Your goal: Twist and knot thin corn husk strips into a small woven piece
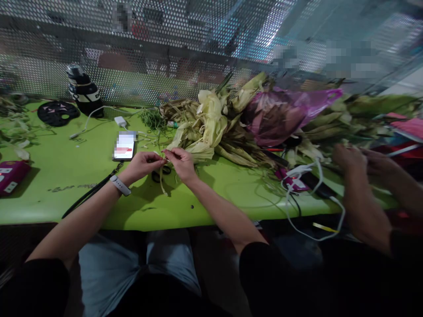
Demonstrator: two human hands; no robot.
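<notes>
My left hand (145, 165) and my right hand (180, 164) meet over the green table (109, 207), fingertips pinched together. Between them is a thin strip of corn husk (161, 181), its pale end hanging down toward the tabletop. Beneath the hands, partly covered, lie the black handles of scissors (165, 171). Just behind my right hand spreads a heap of dried corn husks (211, 116). A lit smartphone (124, 146) with a wrist strap rests close to my left hand.
A co-worker's hands (352, 158) are busy at the right. A pink plastic bag (274, 116) sits among the husks. Green strings (150, 118), a black bottle (84, 90), a black mask-shaped item (57, 113), a magenta box (13, 177) and white cables (322, 176) surround the workspace.
</notes>
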